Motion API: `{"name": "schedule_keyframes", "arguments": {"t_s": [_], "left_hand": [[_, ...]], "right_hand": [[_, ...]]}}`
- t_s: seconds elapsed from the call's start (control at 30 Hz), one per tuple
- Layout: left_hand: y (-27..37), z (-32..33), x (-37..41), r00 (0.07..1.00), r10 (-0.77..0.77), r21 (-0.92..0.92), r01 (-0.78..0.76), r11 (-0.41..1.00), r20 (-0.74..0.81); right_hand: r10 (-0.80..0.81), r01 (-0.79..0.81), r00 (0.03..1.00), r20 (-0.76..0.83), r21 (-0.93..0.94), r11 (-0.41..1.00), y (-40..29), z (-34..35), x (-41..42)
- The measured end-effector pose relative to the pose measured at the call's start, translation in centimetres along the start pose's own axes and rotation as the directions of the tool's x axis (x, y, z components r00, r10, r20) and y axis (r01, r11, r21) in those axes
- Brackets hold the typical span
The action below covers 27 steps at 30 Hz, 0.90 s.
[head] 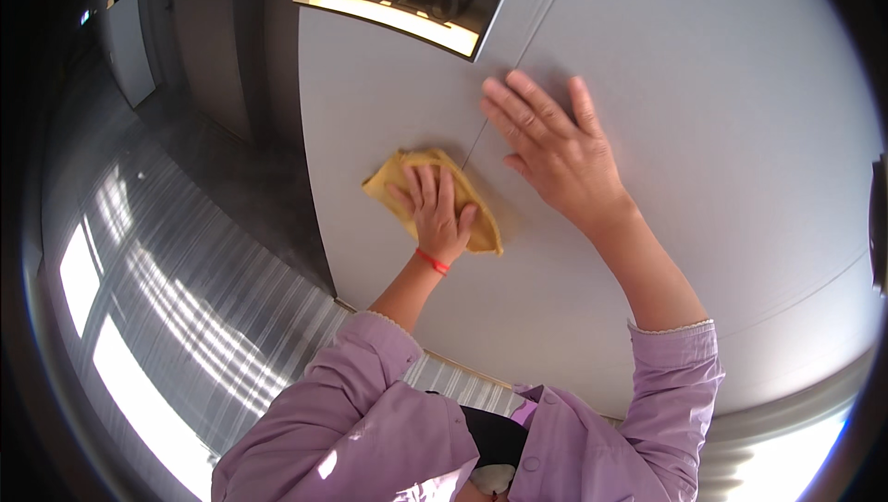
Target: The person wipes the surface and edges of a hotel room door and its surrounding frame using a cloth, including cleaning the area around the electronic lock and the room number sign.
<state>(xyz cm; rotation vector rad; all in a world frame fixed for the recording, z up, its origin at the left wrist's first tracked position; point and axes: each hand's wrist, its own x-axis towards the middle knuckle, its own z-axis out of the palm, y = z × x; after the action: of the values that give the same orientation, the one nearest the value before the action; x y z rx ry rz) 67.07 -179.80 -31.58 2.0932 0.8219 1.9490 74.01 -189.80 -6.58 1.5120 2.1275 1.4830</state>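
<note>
My left hand (438, 214), with a red cord at its wrist, presses a folded yellow cloth (485, 224) against a light grey wall panel (388, 93). Its fingers are spread over the cloth, and the cloth's edges stick out around them. Higher up and to the right, my right hand (558, 148) rests with its palm towards the same panel and holds nothing. Its fingertips are near a thin vertical seam (551, 11), which runs slanted through the picture and passes behind the cloth.
Above the cloth, a lit recess (395, 23) in the wall holds a dark sign bearing writing. On the left, a striped grey carpet (229, 280) with bright sunlight patches runs along a dim corridor with a dark doorway (208, 37). A dark fixture (878, 224) juts out at the right rim.
</note>
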Motion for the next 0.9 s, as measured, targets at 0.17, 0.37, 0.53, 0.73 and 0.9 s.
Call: {"name": "schedule_keyframes", "arguments": {"t_s": [0.17,0.37,0.53,0.73,0.9], "left_hand": [[-2.7,0.1,-6.8,0.987,-0.154,-0.010,0.155,0.988,0.052],[-2.9,2.7,0.6,0.981,0.169,0.167,-0.151,0.974,-0.097],[-10.1,4.4,0.0,0.901,-0.376,0.071,0.399,0.914,-0.216],[-15.3,6.5,-5.6,0.200,-0.951,-0.760,0.572,0.310,-0.237],[-5.9,8.3,-1.7,0.839,-0.434,-0.132,0.414,0.901,-0.327]], "right_hand": [[-0.307,0.320,0.946,0.102,-0.165,0.933,-1.7,3.1,1.3],[-0.384,0.395,0.919,0.093,-0.257,0.882,-3.4,6.6,3.4],[-0.372,0.376,0.919,0.129,-0.010,0.927,-3.3,10.4,4.2],[-0.390,0.386,0.911,0.137,0.056,0.921,-3.0,12.3,4.3],[-0.379,0.370,0.924,0.055,0.126,0.921,-2.8,12.7,4.0]]}}
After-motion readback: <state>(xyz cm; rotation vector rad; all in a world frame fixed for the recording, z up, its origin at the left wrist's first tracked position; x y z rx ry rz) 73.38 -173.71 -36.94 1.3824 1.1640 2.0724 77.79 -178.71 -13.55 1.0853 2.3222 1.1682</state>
